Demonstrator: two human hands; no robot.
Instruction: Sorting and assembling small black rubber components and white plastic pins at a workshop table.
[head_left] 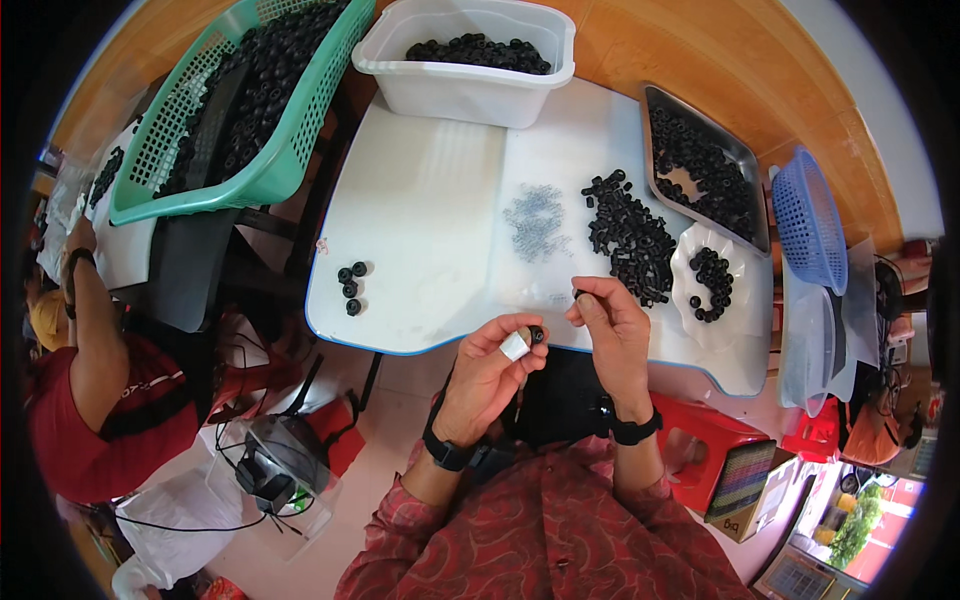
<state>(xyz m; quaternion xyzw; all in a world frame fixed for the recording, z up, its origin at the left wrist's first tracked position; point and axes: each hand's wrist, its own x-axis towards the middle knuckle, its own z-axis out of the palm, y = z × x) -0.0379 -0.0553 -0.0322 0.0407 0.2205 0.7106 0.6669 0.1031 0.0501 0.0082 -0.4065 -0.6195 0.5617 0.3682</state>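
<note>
My left hand point(490, 375), with white tape wrapped around a digit, closes on a small round black plastic part point(537, 334). To its right, my right hand point(615, 330) pinches a small dark piece point(579, 294) between thumb and fingertips; its exact shape is mostly hidden. Both hands are over the near edge of the white table point(420, 220), a short gap between them. Just beyond lie a loose pile of small black parts point(630, 240) and a scatter of thin, clear or silvery small pieces point(537, 220). Several round black parts point(351, 288) stand near the table's left edge.
A scalloped white dish point(735, 335) and a metal tray point(757, 215) hold black parts at right, beside a blue basket point(808, 220). A white tub point(465, 90) stands at the back. Left are a filled green basket point(290, 165) and a person in a red shirt point(110, 420).
</note>
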